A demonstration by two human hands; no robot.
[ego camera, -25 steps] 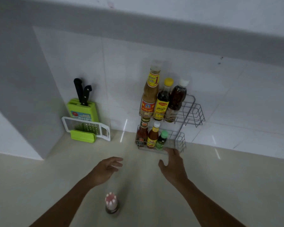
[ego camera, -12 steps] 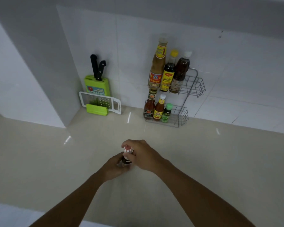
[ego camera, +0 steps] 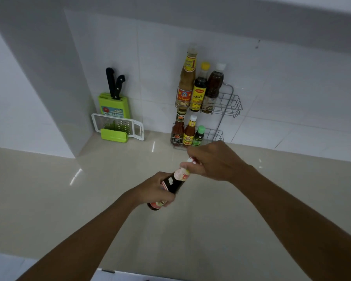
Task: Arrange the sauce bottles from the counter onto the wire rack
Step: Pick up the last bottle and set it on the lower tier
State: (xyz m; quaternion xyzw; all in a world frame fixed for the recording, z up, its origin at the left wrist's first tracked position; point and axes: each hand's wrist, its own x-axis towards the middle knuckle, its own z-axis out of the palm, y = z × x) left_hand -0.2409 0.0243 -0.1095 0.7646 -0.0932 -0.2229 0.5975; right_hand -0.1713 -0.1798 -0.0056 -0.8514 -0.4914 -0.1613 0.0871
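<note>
A dark sauce bottle (ego camera: 175,182) with a red and white label and cap is lifted off the counter and tilted, neck toward the rack. My left hand (ego camera: 155,189) grips its body. My right hand (ego camera: 213,160) is closed around its cap end. The two-tier wire rack (ego camera: 232,105) stands against the tiled wall. Its top tier carries three tall bottles (ego camera: 200,92); its bottom tier carries three small bottles (ego camera: 188,131). The right part of each tier has bare wire.
A green knife block (ego camera: 114,104) with two black-handled knives stands left of the rack, with a white grater (ego camera: 118,125) and a green tray in front. A grey wall column juts out at left. The beige counter (ego camera: 190,230) spreads below my arms.
Both hands closed on the bottle that stood on the counter, lifted it and tilted it toward the rack. The view has also pulled back and shifted.
</note>
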